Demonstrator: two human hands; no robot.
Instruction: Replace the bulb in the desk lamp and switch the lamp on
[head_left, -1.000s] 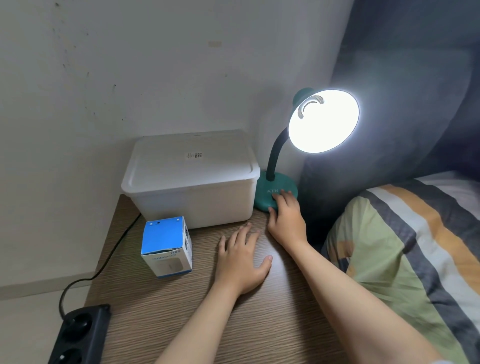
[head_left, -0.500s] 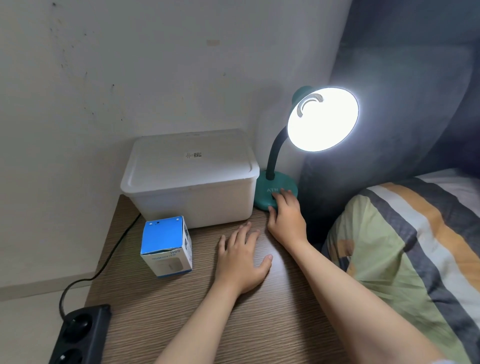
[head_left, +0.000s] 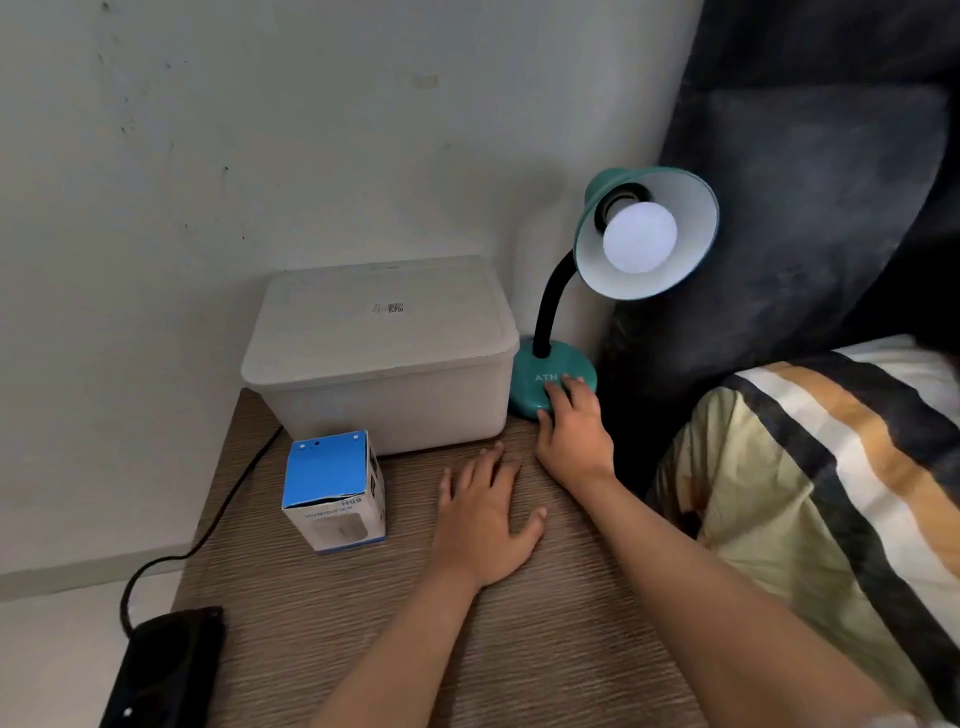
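Right hand (head_left: 570, 435) on teal lamp base (head_left: 540, 382), fingers together, tips covering the switch. Left hand (head_left: 485, 525) flat on wooden surface (head_left: 545, 639), fingers spread. Bulb (head_left: 640, 237) seated in shade, dim; socket shadowed.

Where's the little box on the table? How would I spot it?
Find the big white plastic tub against the wall on the brown wooden table. Right before its left corner stands a small cardboard box. Its bright blue top is the only blue thing there.
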